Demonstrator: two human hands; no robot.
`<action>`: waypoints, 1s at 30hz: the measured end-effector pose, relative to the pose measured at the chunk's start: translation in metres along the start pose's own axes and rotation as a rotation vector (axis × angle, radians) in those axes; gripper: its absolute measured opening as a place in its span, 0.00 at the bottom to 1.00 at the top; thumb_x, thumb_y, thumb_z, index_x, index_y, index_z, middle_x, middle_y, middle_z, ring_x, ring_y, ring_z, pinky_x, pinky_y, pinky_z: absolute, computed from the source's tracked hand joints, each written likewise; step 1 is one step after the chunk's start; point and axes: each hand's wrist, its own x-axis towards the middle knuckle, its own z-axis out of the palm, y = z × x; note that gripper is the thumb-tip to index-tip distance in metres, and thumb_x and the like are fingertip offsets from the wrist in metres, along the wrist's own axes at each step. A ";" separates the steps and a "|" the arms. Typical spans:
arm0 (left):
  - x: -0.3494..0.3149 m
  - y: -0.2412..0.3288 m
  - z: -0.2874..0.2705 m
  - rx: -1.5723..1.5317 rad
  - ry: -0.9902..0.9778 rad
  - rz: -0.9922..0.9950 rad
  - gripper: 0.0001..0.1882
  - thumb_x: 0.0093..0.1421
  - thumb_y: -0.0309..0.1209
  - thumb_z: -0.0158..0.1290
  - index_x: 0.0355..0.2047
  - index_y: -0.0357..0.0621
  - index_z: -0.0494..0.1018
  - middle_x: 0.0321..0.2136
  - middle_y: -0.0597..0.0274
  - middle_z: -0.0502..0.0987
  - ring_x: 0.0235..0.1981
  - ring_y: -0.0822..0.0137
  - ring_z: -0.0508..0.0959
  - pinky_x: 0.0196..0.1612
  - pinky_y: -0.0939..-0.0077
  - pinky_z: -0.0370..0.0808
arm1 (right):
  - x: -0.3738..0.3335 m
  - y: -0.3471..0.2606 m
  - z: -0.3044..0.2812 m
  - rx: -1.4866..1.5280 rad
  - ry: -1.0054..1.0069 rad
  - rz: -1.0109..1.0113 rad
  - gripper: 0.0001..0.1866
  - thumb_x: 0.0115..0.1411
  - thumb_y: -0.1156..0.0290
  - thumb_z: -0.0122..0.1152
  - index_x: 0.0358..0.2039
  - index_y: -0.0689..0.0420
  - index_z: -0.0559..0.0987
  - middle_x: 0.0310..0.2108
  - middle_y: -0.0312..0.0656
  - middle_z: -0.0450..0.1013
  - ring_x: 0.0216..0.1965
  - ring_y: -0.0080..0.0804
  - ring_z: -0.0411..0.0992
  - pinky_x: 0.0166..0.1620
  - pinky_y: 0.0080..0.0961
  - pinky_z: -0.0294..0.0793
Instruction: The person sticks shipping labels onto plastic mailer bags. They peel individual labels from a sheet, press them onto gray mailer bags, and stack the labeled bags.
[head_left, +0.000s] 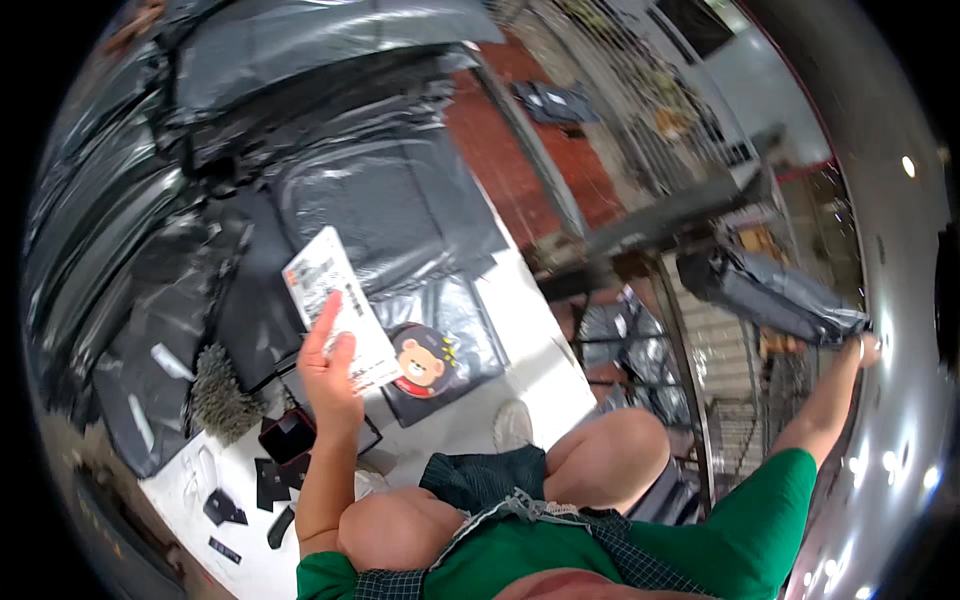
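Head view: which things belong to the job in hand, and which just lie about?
Likely the job:
label, in the left hand
dark bag, in the right hand
black packages

Apparently lying about:
phone-like device
fuzzy grey thing

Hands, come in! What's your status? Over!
Left hand: gripping white rectangular printed sheet. Right hand: outstretched, holding long dark plastic-wrapped bundle. Sheet partly blocks view of flat glossy black plastic package.
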 end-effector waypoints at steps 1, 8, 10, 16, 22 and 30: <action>-0.001 0.005 0.016 0.091 0.003 -0.020 0.22 0.53 0.16 0.42 0.51 0.33 0.65 0.47 0.56 0.69 0.44 0.73 0.70 0.48 0.82 0.65 | -0.027 0.025 0.018 -0.100 -0.202 -0.168 0.22 0.53 0.59 0.52 0.43 0.61 0.74 0.38 0.53 0.72 0.41 0.48 0.71 0.43 0.38 0.70; 0.009 0.031 0.042 0.123 0.013 0.034 0.21 0.53 0.17 0.46 0.49 0.37 0.67 0.44 0.60 0.71 0.40 0.76 0.72 0.43 0.83 0.69 | -0.509 -0.273 -0.159 0.991 -1.286 -0.948 0.15 0.58 0.65 0.49 0.42 0.61 0.74 0.43 0.44 0.71 0.44 0.33 0.68 0.49 0.25 0.63; 0.006 0.035 0.032 0.074 0.029 0.032 0.21 0.53 0.17 0.47 0.50 0.37 0.67 0.44 0.59 0.71 0.41 0.75 0.71 0.44 0.82 0.69 | -0.620 -0.334 -0.224 0.969 -1.811 -0.911 0.18 0.60 0.59 0.47 0.43 0.58 0.74 0.41 0.40 0.72 0.42 0.30 0.70 0.46 0.23 0.67; 0.004 0.026 0.014 0.040 0.081 0.082 0.23 0.52 0.17 0.48 0.50 0.38 0.67 0.46 0.58 0.70 0.43 0.74 0.70 0.46 0.80 0.68 | -0.786 -0.481 -0.268 1.037 -2.740 0.606 0.41 0.52 0.40 0.51 0.51 0.65 0.58 0.49 0.53 0.62 0.48 0.44 0.67 0.45 0.40 0.72; 0.009 0.038 -0.013 0.081 0.210 0.141 0.23 0.53 0.20 0.48 0.52 0.36 0.64 0.48 0.58 0.68 0.45 0.72 0.70 0.49 0.80 0.66 | -0.817 -0.484 -0.268 1.444 -2.433 0.442 0.14 0.60 0.62 0.50 0.20 0.55 0.68 0.21 0.42 0.72 0.22 0.28 0.72 0.34 0.25 0.75; 0.146 0.067 -0.032 -0.154 0.133 0.441 0.25 0.59 0.32 0.46 0.57 0.45 0.58 0.53 0.63 0.63 0.53 0.70 0.62 0.55 0.65 0.60 | -0.771 -0.389 -0.268 1.540 -2.179 0.192 0.16 0.60 0.63 0.46 0.18 0.57 0.68 0.20 0.44 0.73 0.21 0.27 0.72 0.28 0.23 0.71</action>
